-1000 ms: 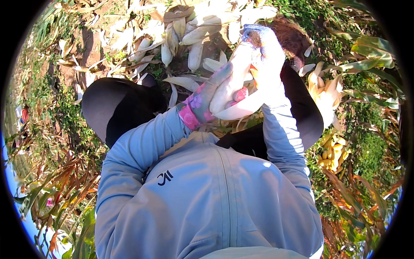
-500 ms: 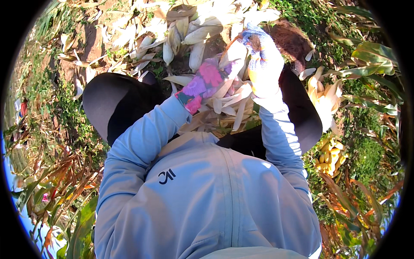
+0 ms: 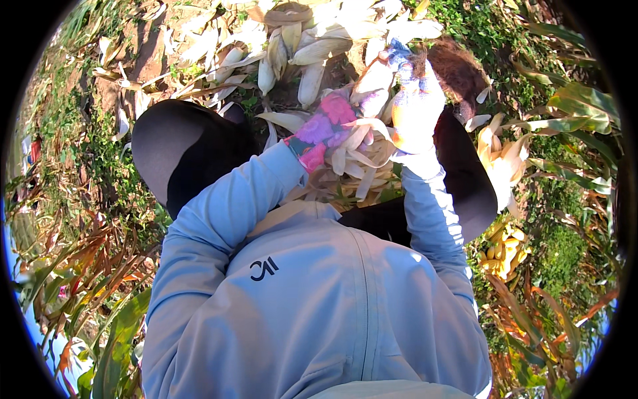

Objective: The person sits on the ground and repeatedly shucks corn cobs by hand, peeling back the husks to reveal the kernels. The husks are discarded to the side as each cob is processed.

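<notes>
A pale, husk-covered ear of corn point(image 3: 373, 83) is between my hands, above the pile in front of me. My left hand point(image 3: 327, 126), in a pink and purple floral glove, is wrapped round its lower part. My right hand point(image 3: 417, 110), in a blue and whitish glove, is closed at the upper end on the husk; a brown tuft of silk point(image 3: 420, 65) shows at its fingers. Strips of loose husk point(image 3: 359, 159) hang below my left hand. The fingertips of my right hand are partly hidden by glare.
Several ears in pale husks point(image 3: 309, 83) lie ahead on the soil. A heap of brown corn silk point(image 3: 458, 70) is beyond my right hand. Peeled husks point(image 3: 498, 156) and a pile of yellow cobs point(image 3: 505, 253) lie to the right. Corn plants point(image 3: 578, 106) stand around.
My left hand has shifted slightly up and right along with the ear. A husk strip now curls over beside it. My right hand stays closed at the upper end.
</notes>
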Demonstrator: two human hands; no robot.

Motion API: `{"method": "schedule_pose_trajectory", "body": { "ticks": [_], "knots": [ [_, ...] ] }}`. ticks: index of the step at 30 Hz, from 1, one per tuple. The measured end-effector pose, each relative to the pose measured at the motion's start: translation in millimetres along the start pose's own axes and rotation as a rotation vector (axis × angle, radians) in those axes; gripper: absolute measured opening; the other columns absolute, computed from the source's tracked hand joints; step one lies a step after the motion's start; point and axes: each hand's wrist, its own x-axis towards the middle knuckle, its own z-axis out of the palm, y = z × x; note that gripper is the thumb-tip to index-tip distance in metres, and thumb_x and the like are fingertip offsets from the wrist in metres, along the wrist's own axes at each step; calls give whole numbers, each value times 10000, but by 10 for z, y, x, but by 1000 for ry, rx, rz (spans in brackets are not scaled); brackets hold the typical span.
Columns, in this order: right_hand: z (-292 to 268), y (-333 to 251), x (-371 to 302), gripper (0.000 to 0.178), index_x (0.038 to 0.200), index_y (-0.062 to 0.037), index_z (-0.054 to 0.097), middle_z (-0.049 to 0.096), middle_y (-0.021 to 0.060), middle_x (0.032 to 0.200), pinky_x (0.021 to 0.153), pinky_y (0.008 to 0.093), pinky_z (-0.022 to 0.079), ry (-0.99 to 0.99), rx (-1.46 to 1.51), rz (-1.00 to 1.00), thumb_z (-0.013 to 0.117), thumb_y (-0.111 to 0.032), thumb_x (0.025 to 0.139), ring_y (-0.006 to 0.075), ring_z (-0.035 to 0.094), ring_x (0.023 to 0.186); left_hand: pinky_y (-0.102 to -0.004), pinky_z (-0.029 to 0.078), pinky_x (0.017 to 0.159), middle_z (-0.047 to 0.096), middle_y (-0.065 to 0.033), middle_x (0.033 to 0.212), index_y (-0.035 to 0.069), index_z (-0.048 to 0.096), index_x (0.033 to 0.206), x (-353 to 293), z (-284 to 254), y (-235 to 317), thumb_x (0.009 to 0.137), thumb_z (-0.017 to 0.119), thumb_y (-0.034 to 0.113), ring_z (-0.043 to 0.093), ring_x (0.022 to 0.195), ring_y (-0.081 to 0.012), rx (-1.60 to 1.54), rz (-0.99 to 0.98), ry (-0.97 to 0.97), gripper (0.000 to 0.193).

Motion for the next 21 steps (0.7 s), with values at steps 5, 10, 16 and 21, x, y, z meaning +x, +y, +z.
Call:
{"method": "schedule_pose_trajectory", "body": {
  "ticks": [5, 10, 16, 21],
  "knots": [
    [-32, -43, -32, 198, 997, -9, 589, 621, 36, 766, 547, 234, 412, 82, -115, 95, 502, -122, 860, 99, 491, 586, -299, 473, 534, 557, -61, 790, 57, 431, 1196, 12, 18, -1, 811, 574, 368, 552, 638, -161, -37, 14, -9, 515],
    [-110, 102, 13, 198, 999, 0, 574, 617, 57, 843, 644, 245, 421, 51, -199, -32, 503, -125, 862, 124, 526, 701, -310, 481, 561, 561, -66, 822, 60, 436, 1195, 65, 24, 7, 808, 569, 397, 561, 675, -171, -62, 52, 4, 530],
    [-202, 169, 54, 201, 1001, 11, 556, 613, 83, 934, 760, 259, 432, -14, -136, -34, 504, -129, 865, 152, 567, 838, -323, 491, 592, 566, -72, 860, 63, 440, 1193, 99, 48, 38, 805, 564, 432, 571, 719, -183, -55, 111, 72, 549],
    [-34, -126, -95, 159, 951, -27, 573, 608, 74, 875, 707, 285, 453, -13, 122, 54, 534, -119, 828, 174, 581, 781, -334, 500, 618, 570, -78, 892, 66, 445, 1191, 136, -102, 118, 803, 559, 461, 580, 756, -193, 79, 219, 221, 566]
  ]
}}
